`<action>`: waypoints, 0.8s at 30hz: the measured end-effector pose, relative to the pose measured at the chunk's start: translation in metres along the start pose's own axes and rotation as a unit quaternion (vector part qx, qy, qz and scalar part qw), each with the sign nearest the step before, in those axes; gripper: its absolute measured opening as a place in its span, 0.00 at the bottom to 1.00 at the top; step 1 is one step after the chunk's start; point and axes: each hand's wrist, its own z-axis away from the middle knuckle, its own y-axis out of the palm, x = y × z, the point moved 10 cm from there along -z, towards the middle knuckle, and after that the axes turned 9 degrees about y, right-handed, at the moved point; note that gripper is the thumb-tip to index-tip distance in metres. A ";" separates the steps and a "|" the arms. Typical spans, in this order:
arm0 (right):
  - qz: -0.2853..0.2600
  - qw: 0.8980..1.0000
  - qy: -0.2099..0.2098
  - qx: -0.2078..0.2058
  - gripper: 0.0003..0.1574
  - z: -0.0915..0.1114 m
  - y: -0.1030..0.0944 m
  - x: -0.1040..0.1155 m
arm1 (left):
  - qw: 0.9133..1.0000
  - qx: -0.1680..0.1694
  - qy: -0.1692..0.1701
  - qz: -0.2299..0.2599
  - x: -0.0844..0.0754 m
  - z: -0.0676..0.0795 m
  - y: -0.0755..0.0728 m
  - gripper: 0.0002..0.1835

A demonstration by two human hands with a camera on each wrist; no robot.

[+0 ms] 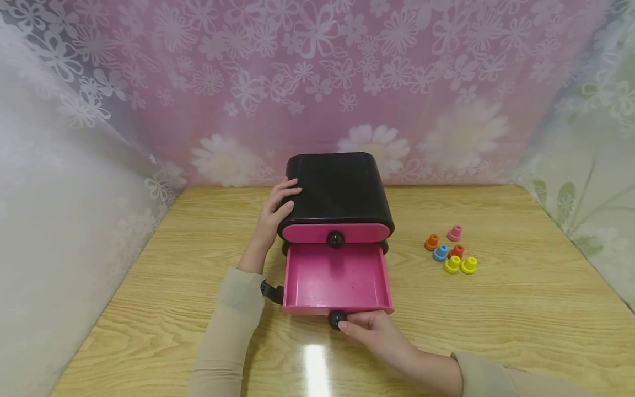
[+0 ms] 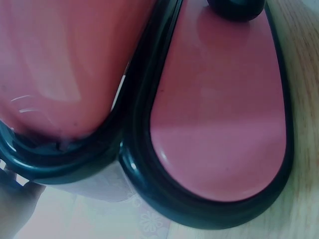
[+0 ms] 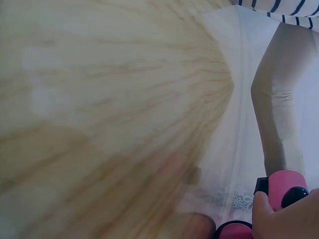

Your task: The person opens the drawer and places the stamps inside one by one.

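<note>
A black drawer unit (image 1: 337,187) with pink drawers stands on the table. Its upper drawer (image 1: 297,233) is pushed in, while the lower drawer (image 1: 337,281) is pulled out and shows a bare pink inside. My left hand (image 1: 275,207) rests on the unit's upper left side, fingers laid over the top edge; part of it shows at the lower left of the left wrist view. At the lower drawer's front, my right hand (image 1: 379,333) pinches the round black knob (image 1: 337,320) between thumb and fingers. The right wrist view also has this knob (image 3: 294,196) beside the thumb.
Right of the unit, several small stepped plastic pieces lie grouped on the wooden table (image 1: 521,309): a pink piece (image 1: 455,232), an orange one (image 1: 431,242), a blue one (image 1: 440,253), a red one and yellow ones. A flowered curtain (image 1: 307,82) hangs behind the table.
</note>
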 end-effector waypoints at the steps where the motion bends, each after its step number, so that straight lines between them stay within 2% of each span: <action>1: -0.002 1.000 0.001 0.002 0.22 0.000 0.000 -0.001 | 1.000 -0.001 0.000 -0.001 -0.001 0.000 0.000 0.17; 9: -0.011 1.000 -0.002 0.022 0.22 -0.001 0.004 -0.006 | 1.000 -0.008 0.002 -0.004 -0.002 0.000 -0.001 0.17; 12: 0.004 1.000 -0.011 0.027 0.22 0.000 0.004 -0.005 | 1.000 -0.006 0.004 -0.005 -0.002 0.000 -0.001 0.17; 16: 0.065 0.996 -0.024 0.048 0.22 0.004 0.007 -0.003 | 1.000 -0.004 0.004 -0.008 -0.003 0.000 0.000 0.17; 20: 0.146 0.985 -0.054 0.076 0.21 0.009 0.011 0.002 | 1.000 -0.004 0.003 -0.008 -0.002 0.000 0.000 0.17; 24: 0.196 0.972 -0.093 0.085 0.20 0.016 0.011 0.013 | 1.000 -0.004 0.003 -0.009 -0.002 0.000 0.000 0.17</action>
